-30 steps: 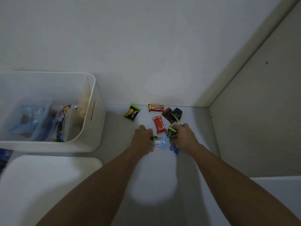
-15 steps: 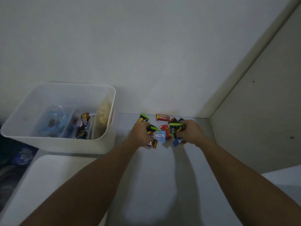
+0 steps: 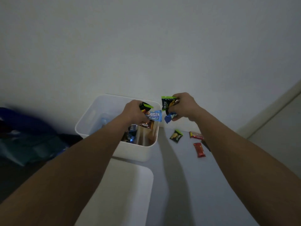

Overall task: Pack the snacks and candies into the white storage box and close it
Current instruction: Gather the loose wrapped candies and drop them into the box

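Now, line by line:
Storage box: the white storage box (image 3: 138, 154) stands open at the far left part of the counter (image 3: 203, 185), against the wall.
Inside the box: many wrapped snacks, among them a brown packet (image 3: 146, 125) and blue wrappers (image 3: 132, 137); a clear bag leans on the right wall. Other contents are too dark to tell.
Lid: the white lid (image 3: 123, 193) lies flat on the counter, just beside the near wall of the box.
Left hand: the left hand (image 3: 134, 111) is over the box, closed around a black-green packet (image 3: 145, 106) and a light blue candy (image 3: 154, 116).
Right hand: the right hand (image 3: 183, 106) is beside the right rim of the box, gripping another black-green packet (image 3: 167, 103) and a dark blue candy (image 3: 169, 116).
Still on counter: a black-green chip packet (image 3: 176, 136), a red-yellow bar (image 3: 196, 135) and a red bar (image 3: 199, 150), near the far right corner.
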Motion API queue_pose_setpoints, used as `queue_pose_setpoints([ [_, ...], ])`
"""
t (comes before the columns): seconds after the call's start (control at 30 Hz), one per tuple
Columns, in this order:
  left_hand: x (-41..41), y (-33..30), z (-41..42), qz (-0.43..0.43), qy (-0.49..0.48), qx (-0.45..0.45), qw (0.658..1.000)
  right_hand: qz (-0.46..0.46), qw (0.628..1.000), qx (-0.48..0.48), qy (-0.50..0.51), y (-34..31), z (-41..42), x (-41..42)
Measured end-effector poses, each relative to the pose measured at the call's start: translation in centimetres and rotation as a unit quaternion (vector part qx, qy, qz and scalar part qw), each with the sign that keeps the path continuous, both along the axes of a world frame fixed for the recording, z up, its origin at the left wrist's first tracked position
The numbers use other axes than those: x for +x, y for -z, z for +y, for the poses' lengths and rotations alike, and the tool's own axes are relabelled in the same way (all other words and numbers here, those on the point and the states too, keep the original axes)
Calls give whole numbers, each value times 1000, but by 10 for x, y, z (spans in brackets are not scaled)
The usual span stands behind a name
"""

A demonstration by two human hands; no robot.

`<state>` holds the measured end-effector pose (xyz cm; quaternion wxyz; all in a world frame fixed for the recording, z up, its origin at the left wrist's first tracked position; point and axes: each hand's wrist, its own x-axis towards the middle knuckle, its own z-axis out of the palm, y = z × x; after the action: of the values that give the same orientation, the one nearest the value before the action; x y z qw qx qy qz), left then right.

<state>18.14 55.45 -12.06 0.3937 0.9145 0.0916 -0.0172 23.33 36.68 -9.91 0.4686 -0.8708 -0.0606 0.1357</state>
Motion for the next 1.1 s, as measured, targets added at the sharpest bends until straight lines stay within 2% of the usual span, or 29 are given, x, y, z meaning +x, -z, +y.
queue_pose_setpoints([
  [0.2, -15, 24, 72, 42, -73, 22, 996, 22, 999, -9, -29, 20, 96, 0],
  [0.33, -20, 46, 94, 78, -85, -5, 993, 50, 998, -22, -27, 44, 137, -2],
  [0.43, -21, 58, 99, 92, -69, -71, 991, 59, 998, -26, -18, 57, 149, -2],
  [0.57, -22, 62, 100, 149, -36, -99, 983, 63, 996, -54, -26, 62, 147, 1],
  [0.63, -19, 63, 99, 159, -32, -89, 983, 75, 997, -33, -8, 61, 139, 3],
  [0.73, -15, 60, 92, 126, -42, -59, 989, 76, 997, -1, 25, 55, 119, 9],
  [0.9, -4, 46, 54, 5, -54, -19, 998, 47, 995, 15, 87, 52, 54, 19],
  [1.0, 5, 40, 10, -51, -48, -39, 997, 59, 992, -1, 108, 56, 0, 20],
  [1.1, 12, 40, -44, -68, -12, -82, 994, 68, 988, -38, 132, 68, -56, 19],
])
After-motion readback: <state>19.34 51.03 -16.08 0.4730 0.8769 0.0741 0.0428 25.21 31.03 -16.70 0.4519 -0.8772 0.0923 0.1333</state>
